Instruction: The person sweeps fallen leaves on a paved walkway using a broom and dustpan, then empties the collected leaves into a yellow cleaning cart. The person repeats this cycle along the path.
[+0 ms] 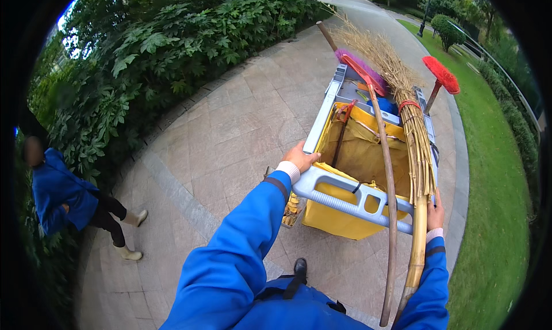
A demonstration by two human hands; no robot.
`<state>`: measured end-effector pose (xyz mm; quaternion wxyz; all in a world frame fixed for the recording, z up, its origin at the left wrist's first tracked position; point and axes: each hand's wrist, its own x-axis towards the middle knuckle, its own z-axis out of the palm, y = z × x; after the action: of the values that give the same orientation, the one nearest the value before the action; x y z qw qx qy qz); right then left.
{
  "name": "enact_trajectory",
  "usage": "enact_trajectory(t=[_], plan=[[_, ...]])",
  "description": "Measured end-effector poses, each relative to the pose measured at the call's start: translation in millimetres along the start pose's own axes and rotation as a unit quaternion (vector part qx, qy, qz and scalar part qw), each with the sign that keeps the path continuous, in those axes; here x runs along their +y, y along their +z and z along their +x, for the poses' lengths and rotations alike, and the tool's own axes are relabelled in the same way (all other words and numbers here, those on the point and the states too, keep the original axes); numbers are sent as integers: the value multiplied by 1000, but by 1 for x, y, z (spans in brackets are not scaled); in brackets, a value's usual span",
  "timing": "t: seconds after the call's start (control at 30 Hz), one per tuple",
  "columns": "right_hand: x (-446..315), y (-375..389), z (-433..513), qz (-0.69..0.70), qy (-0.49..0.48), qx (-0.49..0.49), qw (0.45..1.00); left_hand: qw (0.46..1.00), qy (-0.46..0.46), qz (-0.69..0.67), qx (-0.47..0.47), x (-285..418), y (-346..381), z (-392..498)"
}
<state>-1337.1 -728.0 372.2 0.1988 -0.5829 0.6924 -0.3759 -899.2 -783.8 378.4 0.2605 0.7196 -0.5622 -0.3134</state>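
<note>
My left hand [300, 156] grips the near left corner of the grey plastic frame [325, 114] of a cleaning cart. At the near right corner, my right hand [435, 213] holds the same frame; the bamboo handle of a twig broom partly covers it. That broom [416, 157] lies lengthwise over the cart's right side, bristles pointing away, a red tie around them. Beside it, a wooden pole [385, 157] with a red plastic head [362, 73] crosses the yellow bag [345, 224]. Inside the open bag leans a dark stick with a red top [345, 114].
A purple duster [373, 69] and a red brush [442, 73] stick out at the cart's far end. Yellow leaves [291, 209] fill a container at its lower left. A person in blue [64, 192] stands left by shrubs [142, 62]. Lawn [491, 192] borders the paved path [241, 136].
</note>
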Motion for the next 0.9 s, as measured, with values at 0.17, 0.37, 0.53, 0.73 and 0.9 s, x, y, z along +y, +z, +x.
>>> enact_trajectory(t=[0.17,0.37,0.53,0.73,0.9], plan=[[-3,40,103,26,-17,-12,999,999,-25,-11,24,11,6,94],[27,71,184,-15,-90,-22,996,992,-77,-98,29,22,6,141],[119,31,261,117,12,-109,987,998,-12,-53,38,77,68,173],[219,23,348,-67,-42,-74,994,997,-59,-51,6,87,102,245],[198,27,388,-112,-80,-34,990,994,-56,-85,-35,125,124,312]])
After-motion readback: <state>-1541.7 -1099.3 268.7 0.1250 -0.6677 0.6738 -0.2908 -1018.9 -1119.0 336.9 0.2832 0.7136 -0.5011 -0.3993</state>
